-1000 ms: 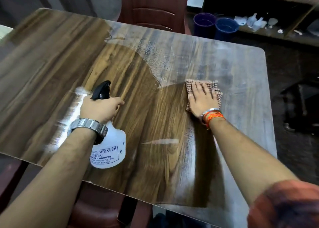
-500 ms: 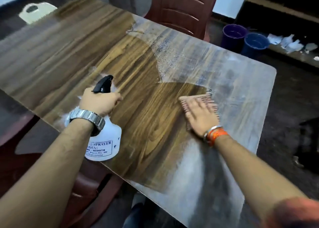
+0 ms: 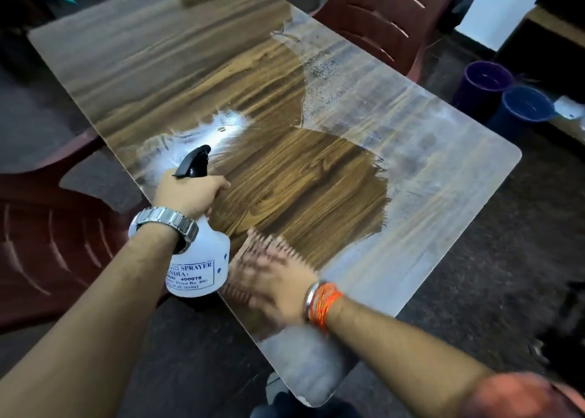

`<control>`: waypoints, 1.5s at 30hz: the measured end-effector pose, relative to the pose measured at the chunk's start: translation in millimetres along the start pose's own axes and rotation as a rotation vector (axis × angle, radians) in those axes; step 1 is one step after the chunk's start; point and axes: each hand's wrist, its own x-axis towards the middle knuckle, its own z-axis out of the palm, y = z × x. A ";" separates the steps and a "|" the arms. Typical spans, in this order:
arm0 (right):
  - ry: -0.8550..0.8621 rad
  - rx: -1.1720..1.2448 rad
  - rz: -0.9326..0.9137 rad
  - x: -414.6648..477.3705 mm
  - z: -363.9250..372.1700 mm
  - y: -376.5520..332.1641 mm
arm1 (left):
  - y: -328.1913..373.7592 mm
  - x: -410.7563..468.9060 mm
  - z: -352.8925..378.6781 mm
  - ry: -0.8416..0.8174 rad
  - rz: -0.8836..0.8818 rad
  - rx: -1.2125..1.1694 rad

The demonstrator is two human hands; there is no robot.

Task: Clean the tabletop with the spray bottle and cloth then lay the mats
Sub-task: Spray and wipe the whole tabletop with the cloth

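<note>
A white spray bottle [image 3: 202,265] with a black trigger head hangs over the table's near left edge, and my left hand [image 3: 190,193] is shut on its neck. My right hand [image 3: 272,288], blurred by motion, presses flat on a checked cloth [image 3: 269,246] near the front edge of the wooden tabletop [image 3: 196,56]. The wiped part of the top is dark and glossy; the right side and far strip look dusty and grey. A wet white patch of spray [image 3: 218,129] lies just beyond the nozzle. No mats are in view.
Dark red plastic chairs stand at the far side [image 3: 389,15] and at the left [image 3: 53,243]. A purple bucket [image 3: 481,83] and a blue bucket [image 3: 525,105] sit on the floor at the right, beside a low shelf.
My right hand has dragged the cloth toward the front edge, widening the dark wiped area. A fresh patch of spray has appeared ahead of the nozzle. The view has swung left.
</note>
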 end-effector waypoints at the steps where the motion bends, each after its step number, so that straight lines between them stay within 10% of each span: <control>1: 0.024 -0.013 0.108 8.5 -4.1 19.2 | -1.7 -2.0 -3.2 0.016 -0.004 0.010; 4: 0.062 0.014 0.433 40.9 -17.3 34.3 | -10.9 -11.3 -13.7 0.074 -0.005 -0.009; 13: -0.074 0.068 -0.081 -86.9 4.7 -38.6 | -20.4 -42.4 0.4 0.039 -0.018 -0.021; 23: 0.073 0.049 0.644 -110.0 -12.8 88.6 | -5.3 -106.2 67.2 0.128 -0.104 -0.006; 35: -0.103 0.084 -0.220 -135.3 7.3 -31.8 | -40.6 -197.6 108.9 0.332 -0.315 -0.103; 45: 0.164 0.068 0.721 -166.0 -22.8 172.4 | -39.2 -212.4 140.4 0.179 -0.298 -0.176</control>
